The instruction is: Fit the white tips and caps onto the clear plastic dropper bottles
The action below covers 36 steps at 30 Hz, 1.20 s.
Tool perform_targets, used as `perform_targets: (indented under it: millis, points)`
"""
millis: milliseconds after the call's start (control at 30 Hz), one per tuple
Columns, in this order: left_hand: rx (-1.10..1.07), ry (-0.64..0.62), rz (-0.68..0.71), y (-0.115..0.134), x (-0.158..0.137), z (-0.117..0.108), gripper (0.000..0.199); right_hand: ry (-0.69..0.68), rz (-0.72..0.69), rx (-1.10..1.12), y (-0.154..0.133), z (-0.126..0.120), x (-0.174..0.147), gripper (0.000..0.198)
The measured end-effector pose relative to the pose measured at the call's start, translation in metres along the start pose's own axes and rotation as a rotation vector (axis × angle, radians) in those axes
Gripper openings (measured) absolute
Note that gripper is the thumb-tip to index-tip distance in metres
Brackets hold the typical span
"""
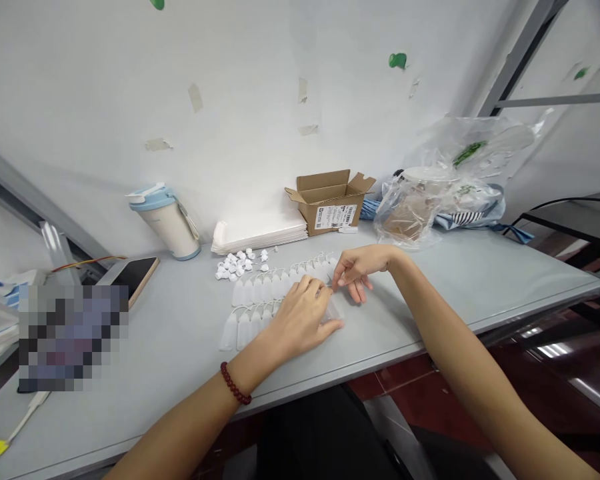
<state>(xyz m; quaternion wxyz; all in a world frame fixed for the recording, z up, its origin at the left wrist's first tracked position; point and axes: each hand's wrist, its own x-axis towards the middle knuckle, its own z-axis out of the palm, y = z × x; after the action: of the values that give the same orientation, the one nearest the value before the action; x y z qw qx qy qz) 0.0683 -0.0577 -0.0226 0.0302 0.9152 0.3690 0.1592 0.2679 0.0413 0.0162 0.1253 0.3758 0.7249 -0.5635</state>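
Observation:
My left hand (303,312) lies over the right part of two rows of translucent bottle-shaped plastic pieces (250,291), with thin white loops at their narrow tops. Between its bent fingers and outstretched thumb, one clear piece (335,308) shows, held against the table. From the right, my right hand (359,269) reaches in with the wrist bent, its thumb and index finger pinched beside the left fingertips. What that pinch holds is too small to tell. Small white cap-like parts (235,264) lie in a loose pile behind the rows.
Against the wall stand a blue-lidded tumbler (167,220), a stack of white sheets (260,232) and an open cardboard box (333,210). Plastic bags around a tub (415,207) sit at the back right. A phone (135,277) leans at left, beside a blurred-out area.

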Motion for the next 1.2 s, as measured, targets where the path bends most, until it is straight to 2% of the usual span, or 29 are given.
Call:
perform_targets:
  millis: [167, 267, 333, 400, 433, 533, 633, 700, 767, 867, 1000, 1200]
  points:
    - [-0.003, -0.007, -0.023, 0.002, 0.000, -0.001, 0.041, 0.009, 0.002, -0.011, 0.000, 0.000, 0.000, 0.058]
    - [-0.050, 0.070, -0.069, 0.002, 0.000, -0.001, 0.054, 0.046, -0.007, -0.007, -0.001, 0.000, -0.003, 0.054]
    - [-0.098, 0.142, -0.112, -0.001, 0.001, -0.003, 0.067, 0.118, -0.044, 0.003, 0.000, -0.001, -0.006, 0.046]
    - [-0.155, 0.196, -0.178, -0.006, 0.002, -0.007, 0.073, 0.274, -0.113, 0.024, 0.001, -0.003, -0.007, 0.037]
    - [-0.184, 0.218, -0.227, -0.011, 0.002, -0.010, 0.072, 0.393, -0.156, 0.036, 0.003, -0.005, -0.006, 0.034]
    - [-0.256, 0.301, -0.405, -0.028, 0.003, -0.020, 0.056, 0.859, -0.209, 0.016, 0.011, -0.013, 0.003, 0.028]
    - [-0.269, 0.406, -0.536, -0.048, 0.002, -0.030, 0.040, 1.239, -0.024, -0.197, 0.025, -0.024, 0.016, 0.025]
    - [-0.233, 0.447, -0.567, -0.060, 0.001, -0.034, 0.033, 1.342, 0.087, -0.390, 0.035, -0.030, 0.022, 0.030]
    - [-0.199, 0.450, -0.582, -0.070, 0.000, -0.037, 0.028, 1.348, 0.166, -0.506, 0.045, -0.033, 0.025, 0.038]
    - [-0.159, 0.430, -0.584, -0.079, -0.001, -0.038, 0.022, 1.276, 0.227, -0.542, 0.056, -0.034, 0.028, 0.044]
    - [-0.100, 0.404, -0.580, -0.089, -0.002, -0.036, 0.021, 1.208, 0.239, -0.527, 0.066, -0.035, 0.032, 0.042]
    - [-0.063, 0.365, -0.582, -0.102, -0.003, -0.037, 0.022, 1.221, 0.261, -0.528, 0.070, -0.039, 0.035, 0.037]
